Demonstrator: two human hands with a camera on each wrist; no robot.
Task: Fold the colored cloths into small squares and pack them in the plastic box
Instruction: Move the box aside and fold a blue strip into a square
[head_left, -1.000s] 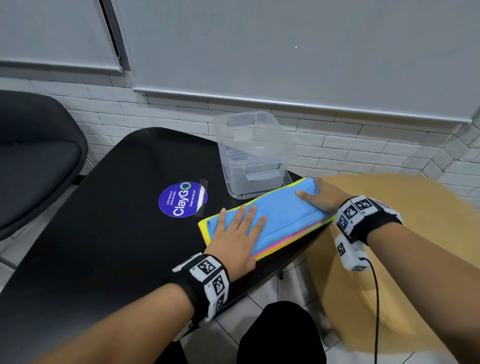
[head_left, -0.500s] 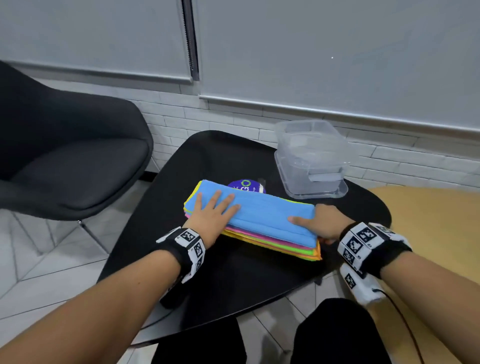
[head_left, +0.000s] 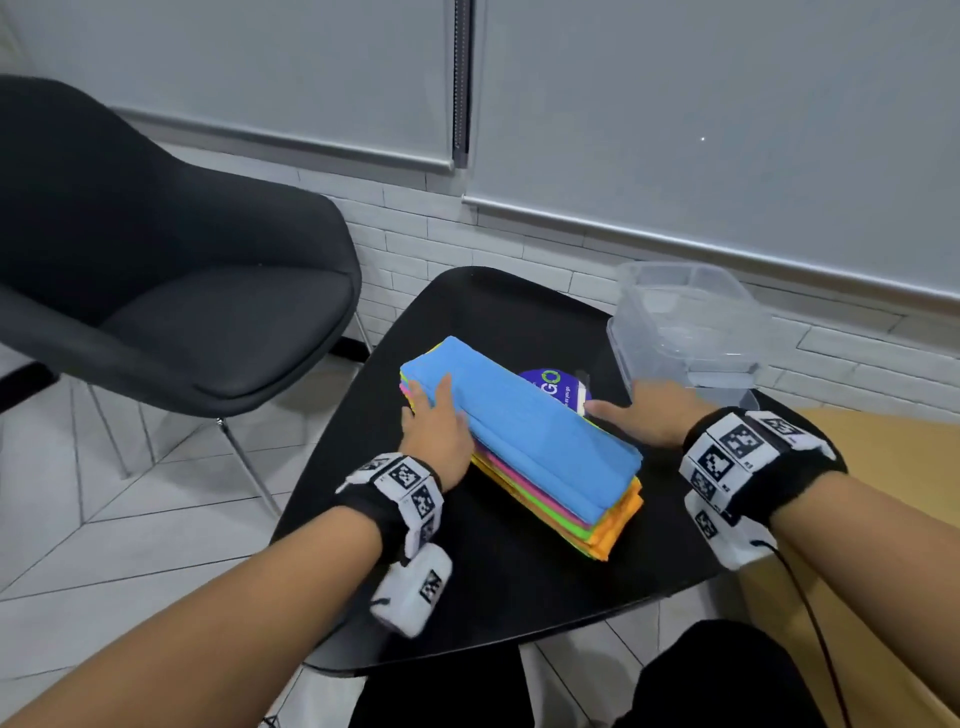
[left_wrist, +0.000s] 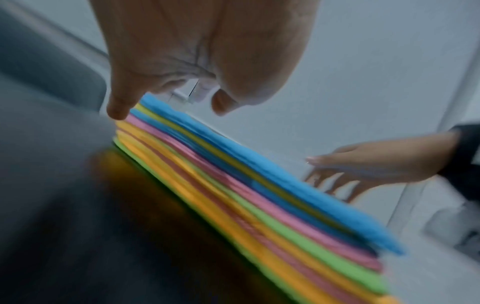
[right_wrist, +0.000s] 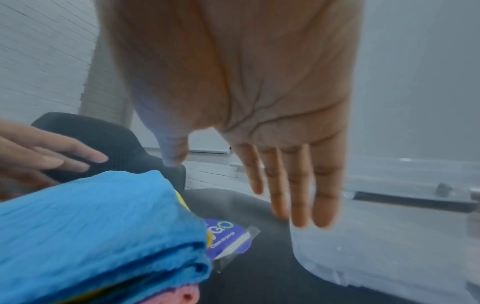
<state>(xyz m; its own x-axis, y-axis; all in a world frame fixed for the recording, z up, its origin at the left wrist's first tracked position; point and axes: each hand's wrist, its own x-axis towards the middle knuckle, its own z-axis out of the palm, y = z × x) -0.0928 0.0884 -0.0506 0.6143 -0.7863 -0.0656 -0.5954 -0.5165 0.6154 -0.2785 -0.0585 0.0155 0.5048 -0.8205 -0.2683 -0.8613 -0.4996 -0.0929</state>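
Observation:
A stack of folded cloths (head_left: 524, 436), blue on top with pink, green, yellow and orange layers below, lies slantwise on the black table (head_left: 519, 597). My left hand (head_left: 436, 426) rests with straight fingers against the stack's far left end, thumb on the blue top. My right hand (head_left: 649, 415) is open and off the stack, hovering between it and the clear plastic box (head_left: 685, 322). The left wrist view shows the stack's layered edge (left_wrist: 259, 195) under my left hand (left_wrist: 197, 61). In the right wrist view my right hand (right_wrist: 246, 82) spreads flat above the table beside the box (right_wrist: 376, 257).
A purple round sticker (head_left: 556, 387) lies on the table, partly under the stack. A black chair (head_left: 171, 291) stands to the left. A wooden table (head_left: 883, 467) adjoins on the right. A brick wall and blinds lie behind.
The stack has swung from lying across the table to running slantwise away from me. My right hand has come off its end and my left hand has moved to its far left end.

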